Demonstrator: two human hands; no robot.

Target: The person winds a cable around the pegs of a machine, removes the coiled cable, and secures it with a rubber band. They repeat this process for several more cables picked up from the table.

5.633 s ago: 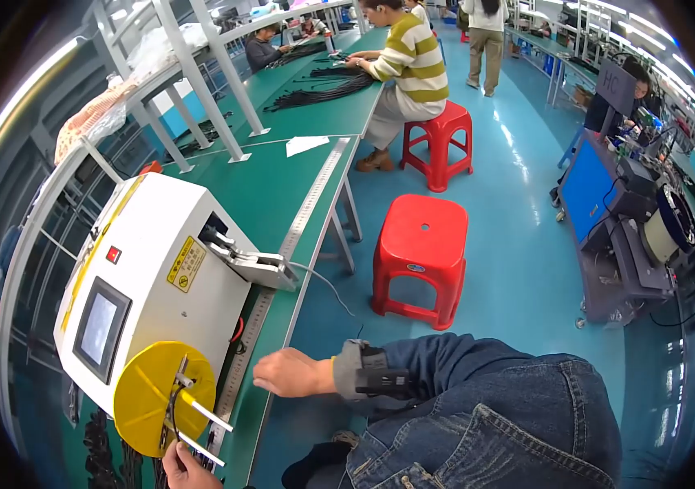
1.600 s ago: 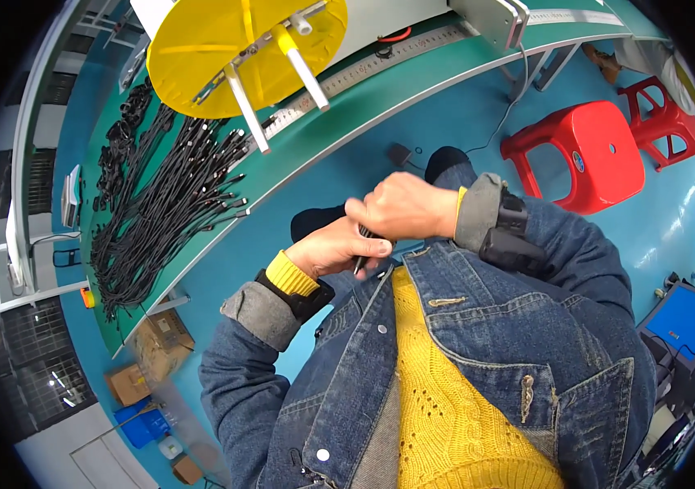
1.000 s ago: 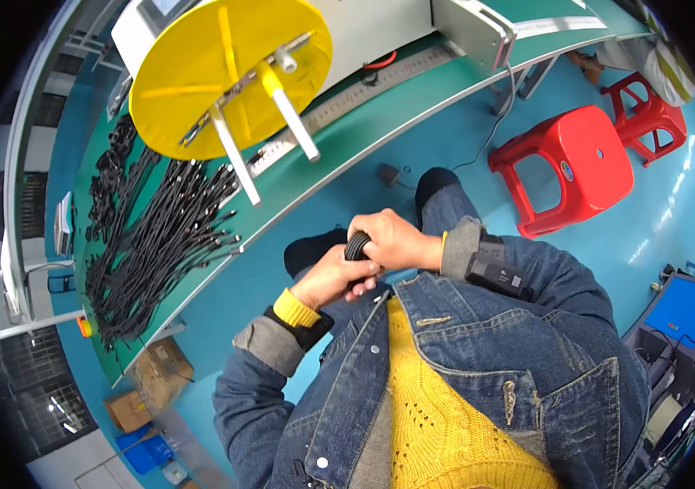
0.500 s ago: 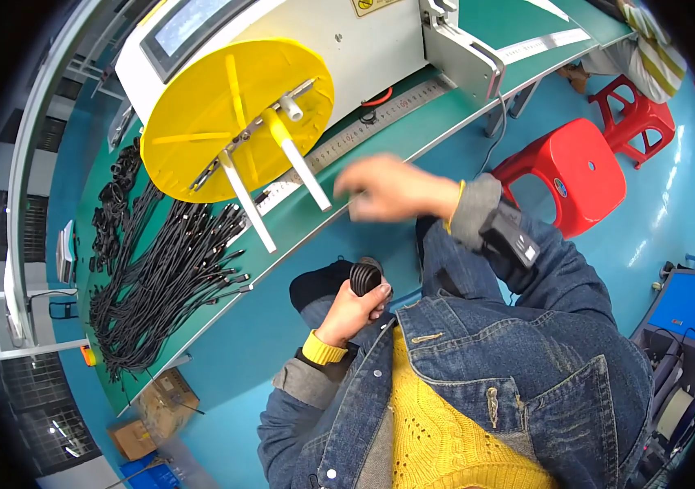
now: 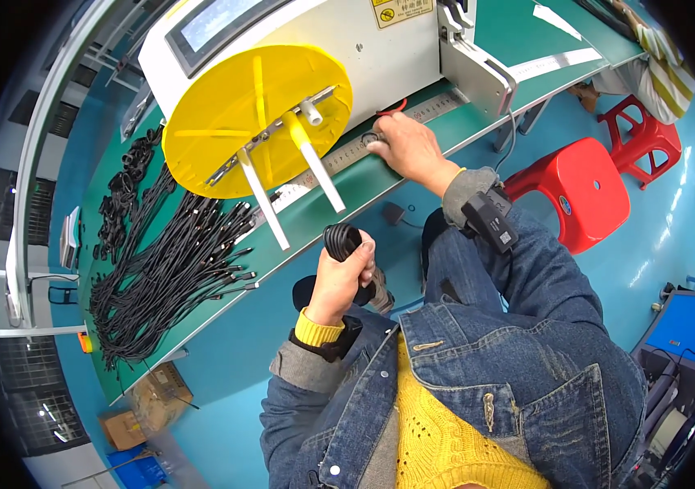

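My left hand (image 5: pixel 337 285) is closed around a coiled black cable (image 5: pixel 342 240), whose loops stick out above the fingers. It is in front of the table edge, below the white pegs of a yellow disc (image 5: pixel 258 122). My right hand (image 5: pixel 414 151) reaches onto the bench, its fingers bent down at a steel ruler (image 5: pixel 437 107) by the machine's base. Beside the fingertips lie a small dark loop (image 5: pixel 370 138) and a red strip (image 5: pixel 393 108). What the fingertips pinch, if anything, is hidden.
The disc is mounted on a white machine (image 5: pixel 396 53) with a screen. Many straight black cables (image 5: pixel 168 285) lie on the green bench (image 5: pixel 380 181) to the left. Red stools (image 5: pixel 584 196) stand at the right, and cardboard boxes (image 5: pixel 160 395) are at the lower left.
My right hand has moved up and forward, from in front of the bench edge to the ruler. The left hand has risen slightly with the coiled cable. The view has shifted a little.
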